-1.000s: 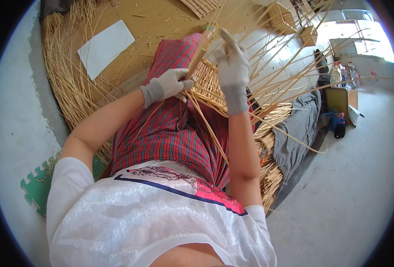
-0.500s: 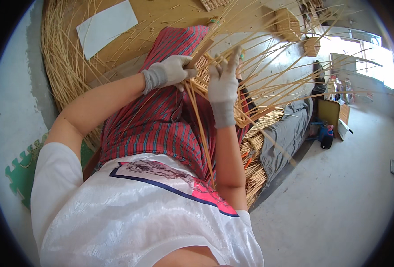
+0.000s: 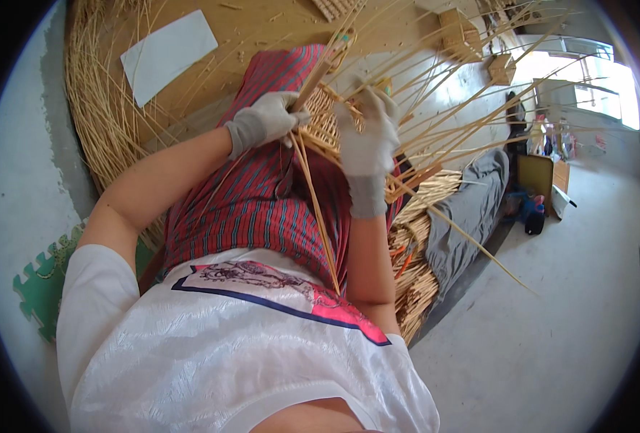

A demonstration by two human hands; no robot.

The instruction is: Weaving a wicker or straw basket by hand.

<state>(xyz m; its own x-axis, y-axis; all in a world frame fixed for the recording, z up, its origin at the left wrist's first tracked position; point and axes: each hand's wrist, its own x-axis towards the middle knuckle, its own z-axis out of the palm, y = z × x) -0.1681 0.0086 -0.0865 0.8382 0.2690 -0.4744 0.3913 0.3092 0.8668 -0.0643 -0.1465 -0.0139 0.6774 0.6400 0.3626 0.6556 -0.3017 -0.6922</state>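
Note:
A partly woven wicker basket [image 3: 322,115] rests on my lap, its long loose rods fanning out to the upper right. My left hand [image 3: 266,119], in a pale grey knit glove, is closed on the basket's left edge, beside a flat wooden strip [image 3: 311,85]. My right hand [image 3: 372,141], gloved alike, is over the basket's right part among the rods. Its fingers look bent but are smeared by motion, and what they hold cannot be made out. Two thin strands [image 3: 312,195] hang from the basket toward my shirt. A longer rod [image 3: 479,249] sticks out past my right wrist.
A large bundle of thin rods [image 3: 92,123] curves along the left. A white sheet [image 3: 170,56] lies on the brown board [image 3: 251,25]. Cut rods [image 3: 414,289] and a grey cloth [image 3: 464,216] are at my right. Wicker baskets [image 3: 460,35] stand farther off.
My right hand has turned and its raised fingers have bent down toward the weave. The long rod beside my right wrist has swung farther out. My left hand keeps its hold, shifted slightly left.

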